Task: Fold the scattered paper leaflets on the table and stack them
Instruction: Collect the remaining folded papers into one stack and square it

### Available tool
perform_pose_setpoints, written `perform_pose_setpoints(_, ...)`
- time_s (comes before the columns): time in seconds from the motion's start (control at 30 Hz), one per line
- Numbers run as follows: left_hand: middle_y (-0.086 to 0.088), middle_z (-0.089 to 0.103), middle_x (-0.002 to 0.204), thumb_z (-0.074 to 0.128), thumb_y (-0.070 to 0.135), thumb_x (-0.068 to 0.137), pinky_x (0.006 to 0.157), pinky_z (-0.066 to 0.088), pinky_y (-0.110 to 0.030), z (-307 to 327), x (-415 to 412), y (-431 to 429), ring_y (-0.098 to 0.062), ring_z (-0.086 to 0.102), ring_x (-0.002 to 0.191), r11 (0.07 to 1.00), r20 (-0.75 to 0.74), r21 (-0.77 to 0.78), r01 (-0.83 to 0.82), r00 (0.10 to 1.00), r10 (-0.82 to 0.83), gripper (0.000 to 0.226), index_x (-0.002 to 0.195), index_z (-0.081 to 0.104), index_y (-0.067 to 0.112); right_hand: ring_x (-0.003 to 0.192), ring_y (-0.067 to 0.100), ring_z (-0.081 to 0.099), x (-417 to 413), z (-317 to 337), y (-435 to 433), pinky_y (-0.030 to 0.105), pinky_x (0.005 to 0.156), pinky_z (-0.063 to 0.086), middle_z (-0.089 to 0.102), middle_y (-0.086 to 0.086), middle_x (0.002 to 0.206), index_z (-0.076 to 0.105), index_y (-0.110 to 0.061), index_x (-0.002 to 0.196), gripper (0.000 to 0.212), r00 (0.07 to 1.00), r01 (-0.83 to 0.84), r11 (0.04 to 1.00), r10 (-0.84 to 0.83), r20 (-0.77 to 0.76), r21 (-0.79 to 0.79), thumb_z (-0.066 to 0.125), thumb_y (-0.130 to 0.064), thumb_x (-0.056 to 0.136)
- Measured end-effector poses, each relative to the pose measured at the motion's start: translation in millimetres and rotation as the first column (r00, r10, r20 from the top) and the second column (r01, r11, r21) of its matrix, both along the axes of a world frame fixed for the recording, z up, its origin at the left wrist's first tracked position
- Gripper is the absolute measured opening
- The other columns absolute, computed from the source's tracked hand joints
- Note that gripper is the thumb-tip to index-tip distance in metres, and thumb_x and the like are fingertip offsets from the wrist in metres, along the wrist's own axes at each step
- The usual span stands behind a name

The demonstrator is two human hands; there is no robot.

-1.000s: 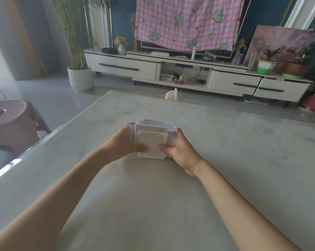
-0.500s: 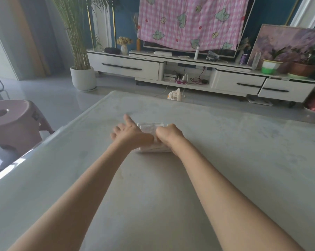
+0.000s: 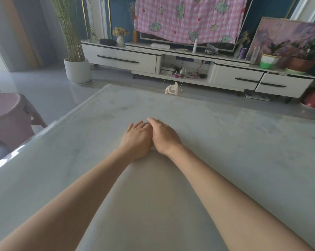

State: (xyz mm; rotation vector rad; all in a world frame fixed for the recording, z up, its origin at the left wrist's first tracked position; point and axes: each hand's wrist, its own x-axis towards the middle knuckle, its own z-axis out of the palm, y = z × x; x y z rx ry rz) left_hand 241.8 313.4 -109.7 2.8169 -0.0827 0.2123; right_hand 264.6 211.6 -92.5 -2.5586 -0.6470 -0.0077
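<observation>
Beneath both palms on the table (image 3: pixel 234 145) lies the leaflet stack (image 3: pixel 152 149) (only a pale sliver shows between the wrists), left hand (image 3: pixel 137 140) and right hand (image 3: pixel 164 135) side by side, equally near, fingers straight and pressing flat.

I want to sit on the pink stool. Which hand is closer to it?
Left. The left hand lies flat, on the side toward the pink stool; the right hand sits beside it, farther away.

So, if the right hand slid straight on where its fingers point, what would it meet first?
Nothing, as far as this view shows: the right hand points forward and slightly left over bare table, free to its far edge. Depth there is hard to judge.
</observation>
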Motion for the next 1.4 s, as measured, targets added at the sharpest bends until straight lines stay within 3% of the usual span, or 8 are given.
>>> perform_pose_setpoints(0.13,-0.001,0.016,0.157,0.016,0.027,0.102,0.116,-0.001,-0.032,-1.2,3.5,1.3,-0.016,0.005,0.146,0.998,-0.043,-0.056,-0.016,0.999,0.014,0.047,0.148,0.022,0.019,0.145,0.023,0.013,4.4,-11.6,-7.5,0.032,0.114,0.011,0.028,0.009,0.153,0.031,-0.009,0.143,0.043,0.998,0.037,0.999,-0.038,-0.042,-0.026,0.023,-0.017,0.102)
perform_pose_setpoints(0.5,-0.005,0.005,0.159,0.013,0.031,0.102,0.117,-0.002,-0.036,-2.8,4.9,-2.5,-0.020,0.000,0.146,0.998,-0.128,-0.026,-0.058,0.990,0.055,0.050,0.148,0.016,0.013,0.126,0.028,0.041,10.2,-19.2,-6.3,0.034,0.103,0.025,0.050,0.015,0.134,0.050,-0.003,0.123,0.036,0.995,0.094,0.992,-0.091,0.034,-0.088,0.026,-0.019,0.101)
perform_pose_setpoints(0.7,-0.003,-0.001,0.159,0.012,0.031,0.102,0.117,-0.005,-0.039,-5.6,0.2,-1.6,-0.019,-0.005,0.146,0.997,-0.142,-0.036,-0.064,0.988,0.059,0.051,0.150,0.009,0.013,0.144,0.026,0.010,1.9,-19.0,-8.2,0.035,0.115,0.008,0.015,0.011,0.157,0.026,-0.008,0.146,0.047,0.995,0.099,0.983,-0.103,-0.014,-0.154,0.019,-0.027,0.103)
perform_pose_setpoints(0.9,-0.002,-0.005,0.159,0.012,0.033,0.101,0.116,-0.008,-0.044,-4.8,1.1,-2.1,-0.019,-0.008,0.146,0.995,-0.172,-0.035,-0.096,0.981,0.088,0.052,0.150,0.004,0.018,0.142,0.026,0.018,3.9,-21.1,-6.8,0.037,0.115,0.013,0.022,0.012,0.154,0.030,-0.010,0.144,0.046,0.990,0.140,0.979,-0.140,0.011,-0.149,0.020,-0.028,0.102)
perform_pose_setpoints(1.03,-0.003,-0.010,0.158,0.020,0.027,0.100,0.115,-0.010,-0.043,7.8,1.7,-3.3,-0.016,-0.009,0.145,0.974,-0.262,-0.146,-0.172,0.956,0.130,0.054,0.150,0.002,0.019,0.138,0.027,0.022,-3.2,-13.9,-5.1,0.045,0.113,0.016,0.027,0.011,0.149,0.032,-0.014,0.139,0.043,0.984,0.175,0.958,-0.175,0.022,-0.228,0.022,-0.030,0.100)
perform_pose_setpoints(1.1,-0.001,-0.008,0.158,0.027,0.023,0.097,0.116,-0.010,-0.040,16.0,4.6,-1.4,-0.014,-0.006,0.145,0.934,-0.320,-0.277,-0.226,0.938,0.132,0.053,0.149,0.017,0.020,0.138,0.027,0.022,-3.2,-9.6,-4.0,0.046,0.113,0.016,0.027,0.010,0.149,0.030,-0.015,0.140,0.044,0.984,0.163,0.953,-0.175,-0.027,-0.254,0.025,-0.030,0.099)
perform_pose_setpoints(1.27,0.005,-0.002,0.158,0.046,0.035,0.070,0.118,0.010,-0.043,36.4,1.4,2.2,-0.026,0.010,0.145,0.747,-0.260,-0.624,-0.229,0.963,0.079,0.073,0.143,0.035,0.031,0.137,0.024,0.032,1.1,16.4,-9.7,0.040,0.113,0.022,0.036,0.006,0.149,0.033,-0.018,0.144,0.050,0.965,0.208,0.967,-0.178,-0.192,0.149,0.038,-0.028,0.095)
perform_pose_setpoints(1.4,-0.001,0.012,0.158,0.043,0.030,0.097,0.109,0.023,-0.028,50.6,4.4,6.4,-0.022,0.025,0.140,0.769,-0.158,-0.620,-0.156,0.985,0.073,0.044,0.141,0.040,0.022,0.128,0.022,0.044,1.4,26.5,-12.2,0.035,0.108,0.032,0.049,0.003,0.140,0.050,-0.018,0.132,0.043,0.935,0.306,0.843,-0.179,-0.305,0.442,0.050,-0.031,0.090)
